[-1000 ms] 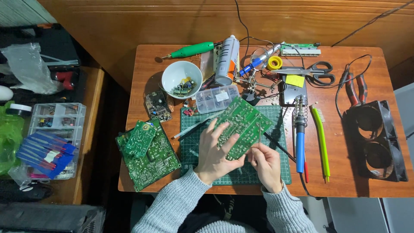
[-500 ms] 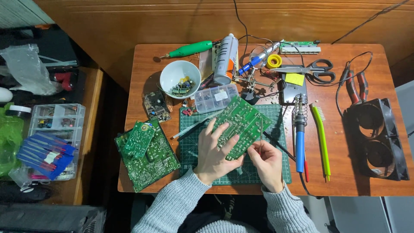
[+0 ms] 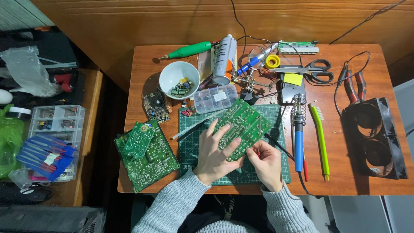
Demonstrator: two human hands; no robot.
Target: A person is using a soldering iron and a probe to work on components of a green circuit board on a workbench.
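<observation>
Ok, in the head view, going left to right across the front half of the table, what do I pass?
Stacked green circuit boards → left hand → held green board → right hand → blue-handled soldering iron → green brush → black twin fan.

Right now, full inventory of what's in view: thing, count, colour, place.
circuit board: 1, green, over the cutting mat, held in both hands
cutting mat: 1, green, table centre
stacked boards: 2, green, table's left front
white bowl: 1, holds small parts, back left
parts box: 1, clear, beside the bowl
rotary tool: 1, green, back edge
spray can: 1, silver, lying down, back centre
scissors: 1, black handles, back right
soldering iron: 1, blue handle, right of mat
brush: 1, lime green, beside the iron
pliers: 1, red handles, right
twin fan: 1, black, far right
organiser: 1, clear, side bench
left hand: on the board's left side
right hand: at the board's lower edge
</observation>
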